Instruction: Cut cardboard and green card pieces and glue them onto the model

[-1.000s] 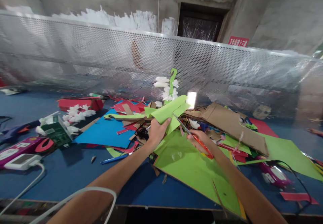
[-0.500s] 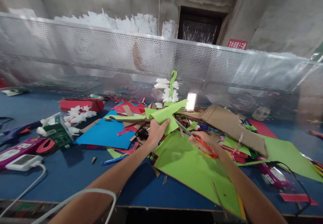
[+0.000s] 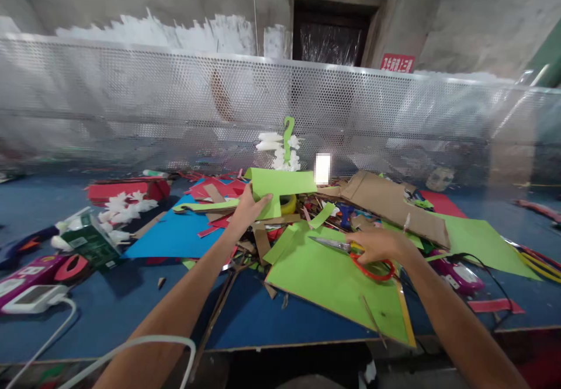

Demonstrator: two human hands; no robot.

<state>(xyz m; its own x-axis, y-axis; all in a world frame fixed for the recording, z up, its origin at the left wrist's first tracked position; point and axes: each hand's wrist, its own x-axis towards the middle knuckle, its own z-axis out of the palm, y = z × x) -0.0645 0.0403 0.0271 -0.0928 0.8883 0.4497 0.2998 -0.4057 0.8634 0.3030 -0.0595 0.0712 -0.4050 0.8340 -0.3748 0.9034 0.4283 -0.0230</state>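
My left hand is closed on the edge of a light green paper piece, pinching it between thumb and fingers above the scrap pile. Part of the paper hangs down beside my thumb. My right hand grips a pair of scissors with red and yellow handles. The blades point left, over a large green sheet and apart from the held paper. A narrow green strip lies on the scraps between my hands. Behind the held paper stands a green hook shape beside white flower-like pieces.
Cardboard lies right of the pile, a blue sheet left. A green box, white flowers and a white device with a cable are at left. A perforated metal screen runs along the back.
The scissors have come away from the held paper, moving right and down. A narrow strip now lies separate on the pile. My left hand has shifted left and turned the paper flatter.
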